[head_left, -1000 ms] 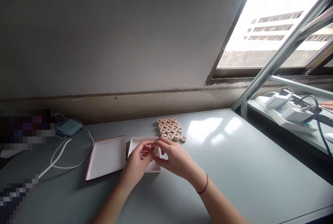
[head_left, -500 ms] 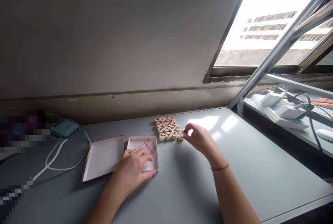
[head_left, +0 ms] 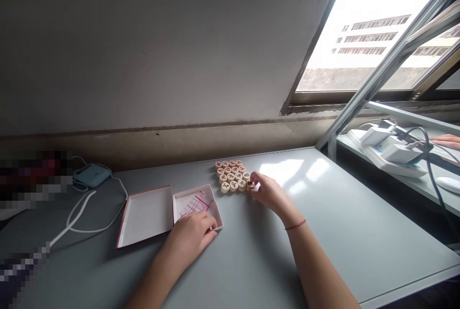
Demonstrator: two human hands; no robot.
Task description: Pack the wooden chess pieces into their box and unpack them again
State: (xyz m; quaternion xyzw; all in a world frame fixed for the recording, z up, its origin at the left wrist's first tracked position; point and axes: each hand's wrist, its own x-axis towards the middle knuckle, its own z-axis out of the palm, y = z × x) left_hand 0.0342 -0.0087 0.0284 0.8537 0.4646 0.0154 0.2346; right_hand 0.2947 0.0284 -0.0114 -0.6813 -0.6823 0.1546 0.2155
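Note:
Round wooden Chinese chess pieces (head_left: pixel 231 176) stand close together in rows on the desk, some with red characters, some with black. My right hand (head_left: pixel 269 195) is closed in a pinch on a chess piece (head_left: pixel 250 184) at the near right corner of the group. Whether that piece rests on another one below is hidden by my fingers. My left hand (head_left: pixel 196 234) grips the near wall of a shallow white cardboard box (head_left: pixel 218 214), fingers over the rim inside, thumb outside. In the box lies a clear sheet with red lines (head_left: pixel 196 203).
Left of the box lies its open lid (head_left: pixel 145 218). A white cable (head_left: pixel 77 230) and a light blue device (head_left: pixel 92 175) are at the left. On the right, beyond a metal frame (head_left: pixel 354 93), a power strip with chargers (head_left: pixel 390 148) sits near another person's hand (head_left: pixel 447 141).
My right hand has moved slightly left and lowered its piece to the group's near right corner. My left hand has curled onto the box's near wall, and the box has turned a little.

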